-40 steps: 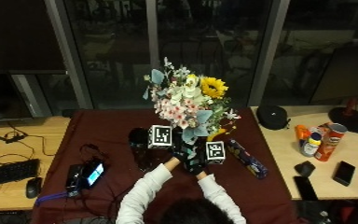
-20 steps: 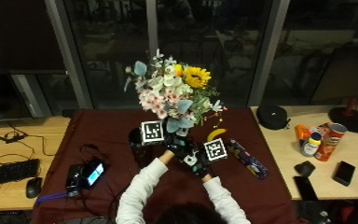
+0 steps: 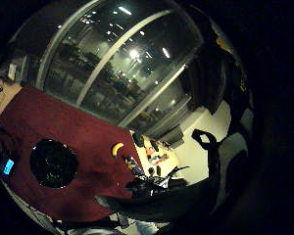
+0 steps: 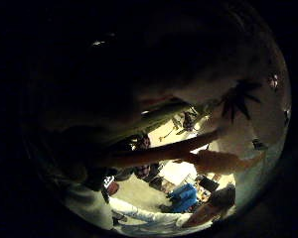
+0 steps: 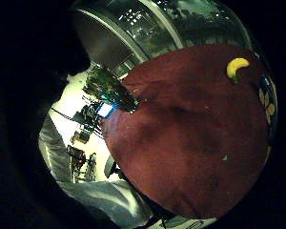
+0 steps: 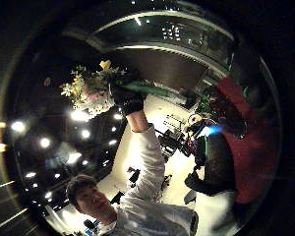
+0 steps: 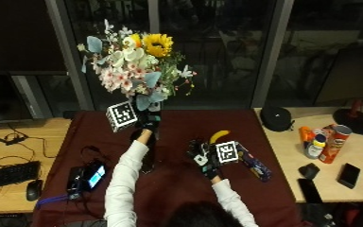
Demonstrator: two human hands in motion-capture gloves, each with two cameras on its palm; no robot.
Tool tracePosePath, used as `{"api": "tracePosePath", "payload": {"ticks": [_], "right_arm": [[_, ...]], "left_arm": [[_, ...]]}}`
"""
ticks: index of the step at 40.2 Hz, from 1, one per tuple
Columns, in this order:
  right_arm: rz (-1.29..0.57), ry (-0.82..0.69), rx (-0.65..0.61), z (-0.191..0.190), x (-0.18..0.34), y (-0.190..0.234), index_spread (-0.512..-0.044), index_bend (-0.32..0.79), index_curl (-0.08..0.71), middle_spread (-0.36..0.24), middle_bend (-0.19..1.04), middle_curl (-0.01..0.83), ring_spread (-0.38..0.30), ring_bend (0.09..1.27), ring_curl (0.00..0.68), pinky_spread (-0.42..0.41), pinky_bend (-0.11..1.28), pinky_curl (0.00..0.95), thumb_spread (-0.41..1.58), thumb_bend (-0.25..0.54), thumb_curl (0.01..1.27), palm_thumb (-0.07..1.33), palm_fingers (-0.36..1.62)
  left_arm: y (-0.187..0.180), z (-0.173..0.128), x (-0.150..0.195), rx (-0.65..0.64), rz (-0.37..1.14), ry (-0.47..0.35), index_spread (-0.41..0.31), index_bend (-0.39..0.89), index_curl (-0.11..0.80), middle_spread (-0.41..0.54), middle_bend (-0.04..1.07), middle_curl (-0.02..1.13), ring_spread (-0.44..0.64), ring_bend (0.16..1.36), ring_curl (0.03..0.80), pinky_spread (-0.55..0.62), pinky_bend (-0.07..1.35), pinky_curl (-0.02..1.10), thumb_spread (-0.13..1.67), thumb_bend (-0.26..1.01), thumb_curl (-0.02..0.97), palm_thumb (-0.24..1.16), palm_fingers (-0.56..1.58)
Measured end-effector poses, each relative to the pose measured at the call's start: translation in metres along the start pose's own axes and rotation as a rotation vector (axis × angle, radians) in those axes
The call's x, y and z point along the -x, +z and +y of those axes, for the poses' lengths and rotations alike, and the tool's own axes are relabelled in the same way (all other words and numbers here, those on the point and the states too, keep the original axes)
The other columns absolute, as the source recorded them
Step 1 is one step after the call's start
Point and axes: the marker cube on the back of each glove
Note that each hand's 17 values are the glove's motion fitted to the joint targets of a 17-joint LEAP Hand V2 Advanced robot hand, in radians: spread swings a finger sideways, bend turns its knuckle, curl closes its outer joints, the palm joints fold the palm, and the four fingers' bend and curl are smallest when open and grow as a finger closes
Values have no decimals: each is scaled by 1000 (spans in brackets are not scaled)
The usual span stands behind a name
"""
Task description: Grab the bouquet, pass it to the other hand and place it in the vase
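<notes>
Bouquet [image 7: 134,56], raised in my left hand [image 7: 147,124] above the dark red bench [image 7: 175,187], stems gripped at their lower end and blooms spread toward 12 o'clock. The vase [image 3: 54,163] appears in the left little-finger palm view as a dark round mouth on the red cloth below; in the outside view my left forearm largely hides it, so its exact place under the stems cannot be fixed.

Risks, as I judge them: the flower head is wide and heavy relative to the short grip at the stem base, so a tilt on the way down could swing the blooms sideways and bring the stems against the vase rim, tipping the vase. The phone device [image 7: 90,176] lies at about 8 o'clock from the vase and the banana [image 7: 218,135] at about 3 o'clock; a toppled vase or a dropped bouquet could land on either.

Fingers: those of my left hand are curled round the stems. My right hand [image 7: 208,156] hovers low over the bench at 4 o'clock from the bouquet, its fingers relaxed and apart, touching nothing that I can see.
</notes>
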Motion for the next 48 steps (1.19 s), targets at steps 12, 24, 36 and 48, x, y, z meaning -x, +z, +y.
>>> {"api": "tracePosePath", "payload": {"ticks": [12, 24, 36, 48], "right_arm": [[-40, 0, 15, 7, 9, 4, -237, 97, 286, -154, 318, 477, -208, 593, 425, -229, 599, 394, 787, -28, 602, 925, 1054], [6, 45, -12, 9, 6, 2, -227, 97, 272, -145, 292, 485, -202, 558, 433, -227, 559, 390, 791, -33, 600, 910, 1096], [-61, 23, -22, 8, -4, -1, -216, 113, 278, -132, 312, 502, -191, 572, 450, -219, 514, 388, 845, -30, 588, 866, 1145], [74, -87, -39, 8, -23, -20, -206, 126, 293, -121, 341, 518, -177, 588, 465, -213, 496, 394, 908, -26, 573, 836, 1173]], "left_arm": [[-38, -21, 22, -39, 43, -80, -298, 280, 523, -376, 813, 591, -389, 918, 490, -437, 713, 484, 964, -25, 438, 776, 1385], [-55, -36, 38, -71, -59, -53, -305, 281, 548, -367, 798, 582, -384, 900, 487, -428, 701, 481, 838, -26, 493, 795, 1369], [-41, -32, 72, -73, -75, -56, -316, 286, 571, -359, 784, 574, -383, 891, 486, -427, 678, 475, 695, -28, 565, 817, 1379], [-18, -28, 112, -78, -129, -60, -316, 271, 582, -355, 782, 572, -385, 889, 489, -426, 678, 476, 640, -34, 609, 806, 1375]]}}
